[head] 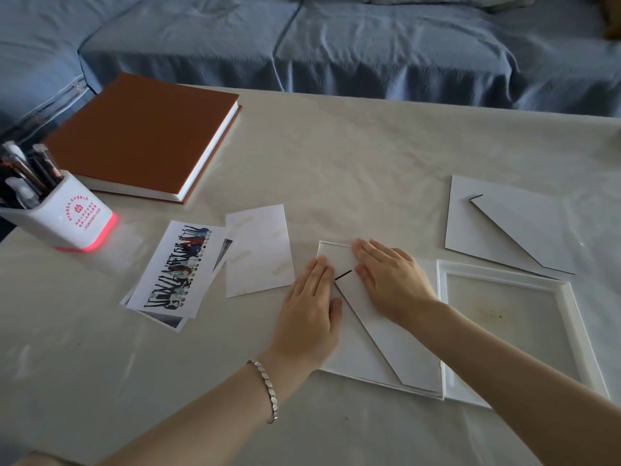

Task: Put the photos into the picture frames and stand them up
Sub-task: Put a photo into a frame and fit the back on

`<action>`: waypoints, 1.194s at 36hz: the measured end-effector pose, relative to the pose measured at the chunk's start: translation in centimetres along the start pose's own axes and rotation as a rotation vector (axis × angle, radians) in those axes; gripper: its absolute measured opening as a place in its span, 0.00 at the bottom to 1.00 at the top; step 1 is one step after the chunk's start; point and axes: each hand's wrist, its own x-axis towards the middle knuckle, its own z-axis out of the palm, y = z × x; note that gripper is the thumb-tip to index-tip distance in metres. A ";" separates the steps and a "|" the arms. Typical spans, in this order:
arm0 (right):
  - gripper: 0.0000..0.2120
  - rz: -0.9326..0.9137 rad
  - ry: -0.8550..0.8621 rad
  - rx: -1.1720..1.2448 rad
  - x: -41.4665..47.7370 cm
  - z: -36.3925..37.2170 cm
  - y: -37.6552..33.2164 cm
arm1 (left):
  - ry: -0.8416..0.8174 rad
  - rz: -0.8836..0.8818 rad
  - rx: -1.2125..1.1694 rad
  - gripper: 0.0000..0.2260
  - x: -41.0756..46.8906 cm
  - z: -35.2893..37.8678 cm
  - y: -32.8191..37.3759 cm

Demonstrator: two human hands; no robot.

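Nearest to me the left forearm is reaching in from the bottom edge, wearing a silver bracelet (268, 388) at the wrist. The left hand (311, 307) is lying flat with straight fingers, pressing on the left side of a white backing board (396, 351). The right hand (391, 280) is pressing flat on the same board's upper part, fingers straight and together, and neither hand is grasping anything. The board is sitting in a white picture frame (331, 243) whose thin rim is showing along the top, and its pointed stand flap is lying folded flat. Touching this frame on the right, a second frame (504, 273) is lying flat, the table (336, 146) showing through its pane. Beyond it a second backing board (510, 223) is lying loose. Left of the hands one photo (258, 250) is lying face down, and beside it a small stack of photos (174, 267) is lying with a group picture uppermost. Further left a white pen holder (77, 213) is glowing red at its base, with a brown book (141, 132) behind it and a blue sofa (369, 45) running along beyond the table
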 end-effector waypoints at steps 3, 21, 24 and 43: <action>0.22 0.019 0.048 -0.018 -0.1 0.3 -0.1 | -0.007 -0.004 0.009 0.23 0.1 -0.1 0.0; 0.18 0.042 -0.051 0.004 -0.5 -1.1 -0.6 | -0.013 -0.022 0.109 0.22 0.1 -0.2 0.2; 0.14 0.058 0.069 0.038 -1.5 -1.8 -0.6 | 0.006 -0.004 0.112 0.22 0.0 -0.1 0.3; 0.22 0.147 0.111 -0.195 -4.3 -0.4 0.6 | 0.018 -0.005 0.140 0.22 0.1 -0.1 0.3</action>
